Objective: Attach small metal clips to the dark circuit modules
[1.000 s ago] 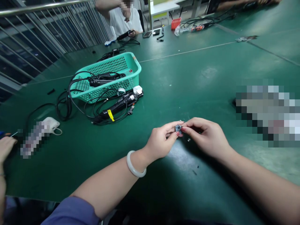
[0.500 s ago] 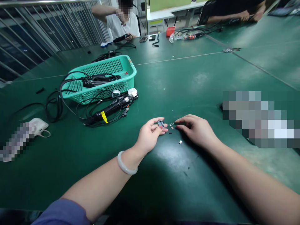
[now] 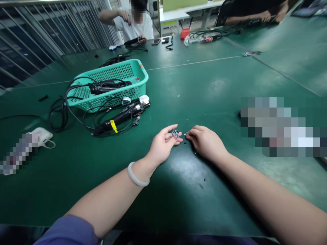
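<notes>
My left hand point(image 3: 163, 144) rests on the green table point(image 3: 219, 85) and pinches a tiny blue circuit board point(image 3: 175, 133) between thumb and fingertips. My right hand point(image 3: 205, 143) lies just right of it, fingers curled down onto the table, fingertips on a tiny metal part point(image 3: 186, 134). I cannot tell whether it grips that part. A small black speck point(image 3: 184, 143) lies between the hands. A white bangle point(image 3: 136, 175) circles my left wrist.
A teal plastic basket point(image 3: 112, 83) with black cables stands at the left, a black electric screwdriver point(image 3: 122, 117) with a yellow tag in front of it. A white object point(image 3: 42, 136) lies far left. People sit at the far edge among cables and phones.
My right hand has slid left onto the small metal part and curled over it. The white speck beside it is now hidden. My left hand has stayed put with the board.
</notes>
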Demonstrator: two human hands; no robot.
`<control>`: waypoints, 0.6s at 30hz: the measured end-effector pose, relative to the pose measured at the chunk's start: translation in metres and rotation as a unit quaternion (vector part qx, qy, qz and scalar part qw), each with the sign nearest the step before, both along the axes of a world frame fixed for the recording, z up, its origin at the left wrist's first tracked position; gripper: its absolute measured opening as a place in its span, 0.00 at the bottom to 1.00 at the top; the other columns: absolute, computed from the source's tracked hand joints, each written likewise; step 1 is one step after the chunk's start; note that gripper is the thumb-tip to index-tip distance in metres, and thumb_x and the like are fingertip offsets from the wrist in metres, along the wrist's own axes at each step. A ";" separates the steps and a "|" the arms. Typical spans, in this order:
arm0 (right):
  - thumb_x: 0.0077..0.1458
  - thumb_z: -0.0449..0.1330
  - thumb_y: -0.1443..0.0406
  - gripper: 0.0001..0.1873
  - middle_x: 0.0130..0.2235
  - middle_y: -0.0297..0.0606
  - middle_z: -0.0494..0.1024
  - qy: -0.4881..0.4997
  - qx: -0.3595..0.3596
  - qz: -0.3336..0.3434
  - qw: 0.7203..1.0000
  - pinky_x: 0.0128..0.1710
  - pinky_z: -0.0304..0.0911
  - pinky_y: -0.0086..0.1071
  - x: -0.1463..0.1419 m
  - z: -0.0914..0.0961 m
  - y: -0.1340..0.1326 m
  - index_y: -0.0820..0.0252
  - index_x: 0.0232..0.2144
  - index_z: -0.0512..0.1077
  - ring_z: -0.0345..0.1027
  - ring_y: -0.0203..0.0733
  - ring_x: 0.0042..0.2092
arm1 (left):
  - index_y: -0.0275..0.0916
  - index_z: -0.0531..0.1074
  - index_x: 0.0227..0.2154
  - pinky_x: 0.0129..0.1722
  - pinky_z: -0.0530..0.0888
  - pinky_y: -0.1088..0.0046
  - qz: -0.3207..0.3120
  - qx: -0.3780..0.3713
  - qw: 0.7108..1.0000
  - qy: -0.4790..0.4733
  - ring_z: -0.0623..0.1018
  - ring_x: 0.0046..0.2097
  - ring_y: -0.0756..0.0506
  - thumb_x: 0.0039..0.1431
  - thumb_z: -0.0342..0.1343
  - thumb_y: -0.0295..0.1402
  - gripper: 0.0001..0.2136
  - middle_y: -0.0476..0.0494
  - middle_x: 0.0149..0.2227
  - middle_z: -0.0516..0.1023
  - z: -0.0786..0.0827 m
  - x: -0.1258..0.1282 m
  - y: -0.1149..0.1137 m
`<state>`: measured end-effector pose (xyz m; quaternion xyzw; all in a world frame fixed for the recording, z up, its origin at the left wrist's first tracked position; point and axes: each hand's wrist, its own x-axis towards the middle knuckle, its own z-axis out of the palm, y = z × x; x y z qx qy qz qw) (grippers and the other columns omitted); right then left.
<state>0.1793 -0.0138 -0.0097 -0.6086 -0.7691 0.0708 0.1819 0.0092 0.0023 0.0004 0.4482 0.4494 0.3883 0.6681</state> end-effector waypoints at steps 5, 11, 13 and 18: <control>0.60 0.50 0.67 0.12 0.34 0.41 0.75 -0.034 0.013 0.013 0.999 0.37 0.60 0.33 0.001 -0.004 0.004 0.61 0.31 0.73 0.68 0.43 0.37 | 0.34 0.70 0.44 0.41 0.74 0.70 -0.023 -0.004 1.000 -0.017 0.79 0.34 0.51 0.53 0.56 0.22 0.14 0.40 0.38 0.79 -0.001 -0.001 0.001; 0.57 0.49 0.70 0.10 0.32 0.41 0.72 0.000 0.000 0.021 1.000 0.36 0.59 0.34 0.001 -0.002 0.004 0.60 0.28 0.69 0.65 0.43 0.35 | 0.35 0.68 0.35 0.47 0.72 0.67 -0.031 -0.001 0.999 -0.038 0.78 0.35 0.51 0.45 0.62 0.22 0.13 0.44 0.35 0.80 0.000 -0.002 -0.001; 0.57 0.50 0.70 0.09 0.32 0.38 0.71 0.110 -0.002 0.006 0.994 0.34 0.60 0.32 -0.003 0.003 -0.001 0.59 0.26 0.66 0.65 0.40 0.34 | 0.36 0.67 0.34 0.48 0.71 0.67 -0.033 -0.004 0.998 -0.049 0.78 0.36 0.51 0.43 0.63 0.22 0.14 0.45 0.34 0.80 -0.001 -0.002 -0.001; 0.57 0.52 0.70 0.08 0.31 0.35 0.71 0.284 0.031 0.058 0.956 0.35 0.61 0.32 -0.013 0.018 -0.014 0.57 0.27 0.65 0.64 0.37 0.34 | 0.36 0.67 0.34 0.43 0.71 0.70 -0.049 -0.013 0.996 -0.071 0.78 0.33 0.51 0.41 0.66 0.25 0.16 0.48 0.30 0.78 -0.002 -0.005 -0.001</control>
